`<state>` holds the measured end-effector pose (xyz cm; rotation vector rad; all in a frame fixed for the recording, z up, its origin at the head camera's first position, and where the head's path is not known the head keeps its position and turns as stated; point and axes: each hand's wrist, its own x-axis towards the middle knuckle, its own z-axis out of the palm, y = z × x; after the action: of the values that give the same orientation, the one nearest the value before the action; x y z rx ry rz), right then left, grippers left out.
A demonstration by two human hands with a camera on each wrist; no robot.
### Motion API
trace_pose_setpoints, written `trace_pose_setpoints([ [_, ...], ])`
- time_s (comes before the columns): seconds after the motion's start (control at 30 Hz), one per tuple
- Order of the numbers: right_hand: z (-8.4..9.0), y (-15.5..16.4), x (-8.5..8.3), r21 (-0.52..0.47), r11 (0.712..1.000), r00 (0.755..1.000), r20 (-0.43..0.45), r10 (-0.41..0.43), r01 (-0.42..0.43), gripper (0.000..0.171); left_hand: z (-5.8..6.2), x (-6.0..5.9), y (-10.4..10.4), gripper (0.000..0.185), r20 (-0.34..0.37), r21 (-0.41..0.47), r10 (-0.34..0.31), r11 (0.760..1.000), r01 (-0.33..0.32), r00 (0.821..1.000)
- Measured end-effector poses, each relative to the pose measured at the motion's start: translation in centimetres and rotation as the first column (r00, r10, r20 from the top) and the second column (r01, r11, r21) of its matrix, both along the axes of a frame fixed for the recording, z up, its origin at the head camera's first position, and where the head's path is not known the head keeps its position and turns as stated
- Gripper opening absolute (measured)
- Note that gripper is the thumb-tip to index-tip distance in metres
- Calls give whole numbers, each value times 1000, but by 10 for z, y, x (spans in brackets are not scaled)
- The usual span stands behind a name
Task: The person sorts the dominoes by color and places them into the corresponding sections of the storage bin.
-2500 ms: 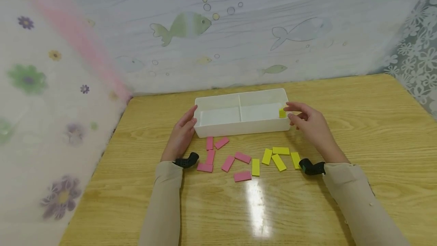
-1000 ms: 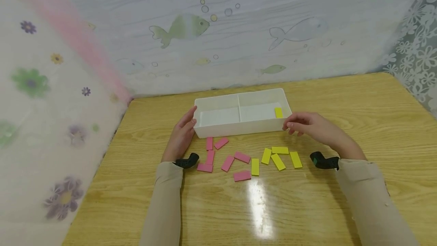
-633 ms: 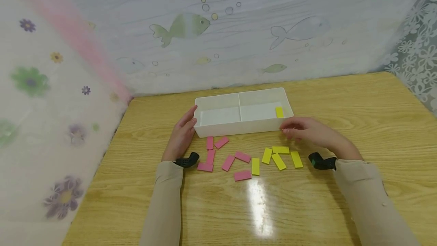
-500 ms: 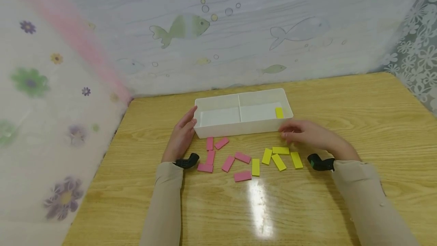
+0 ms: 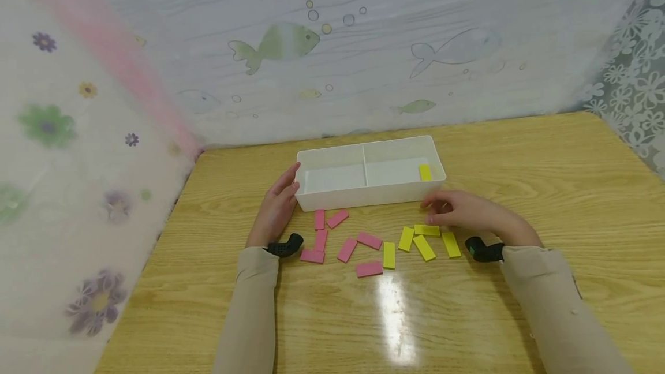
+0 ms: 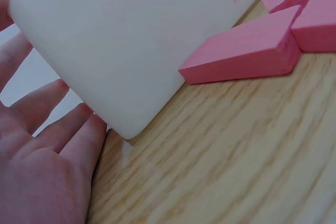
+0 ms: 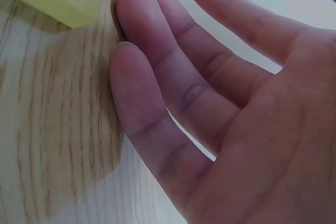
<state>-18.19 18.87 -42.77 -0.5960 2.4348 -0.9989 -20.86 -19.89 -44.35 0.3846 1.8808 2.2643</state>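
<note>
A white two-compartment box (image 5: pixel 363 194) stands on the table, with one yellow block (image 5: pixel 425 172) in its right compartment. At the box's left end my left hand (image 5: pixel 273 209) rests with extended fingers (image 6: pixel 39 106) against the wall. My right hand (image 5: pixel 464 210) is by the front right corner of the box, just above a yellow block (image 5: pixel 427 230). Its fingers (image 7: pixel 139 87) are loosely bent with nothing between them, the tips down by the tabletop. Several pink blocks (image 5: pixel 347 250) lie in front of the box on the left, several yellow ones (image 5: pixel 389 255) on the right.
The wooden table (image 5: pixel 208 305) runs back to a cloth backdrop (image 5: pixel 363 74) printed with fish. A flowered cloth (image 5: pixel 62 189) hangs at the left. Both wrists wear a black camera mount (image 5: pixel 286 246).
My right hand let go of the yellow block, which now lies in the right compartment. It has since moved down and left toward the yellow blocks on the table. My left hand stays put.
</note>
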Motion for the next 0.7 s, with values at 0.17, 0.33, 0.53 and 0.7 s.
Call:
trace_pose_setpoints([
  [0.17, -1, -3, -1, 26, 1000, 999, -30, 12, -11, 40, 2, -2, 0, 48, -9, 4, -6, 1000, 6, 1000],
  [0.33, 0, -5, 0, 31, 999, 999, -38, 24, -23, 39, 3, -3, -1, 48, -13, 16, -6, 1000, 6, 1000],
  [0.53, -1, -3, 2, 42, 998, 998, -42, 52, -50, 37, 0, -2, -1, 49, -15, 16, 4, 1000, -4, 1000],
  [0.7, -1, -3, 3, 36, 998, 998, -20, 61, -61, 35, -2, -1, -1, 48, -12, 16, 3, 1000, -3, 1000],
])
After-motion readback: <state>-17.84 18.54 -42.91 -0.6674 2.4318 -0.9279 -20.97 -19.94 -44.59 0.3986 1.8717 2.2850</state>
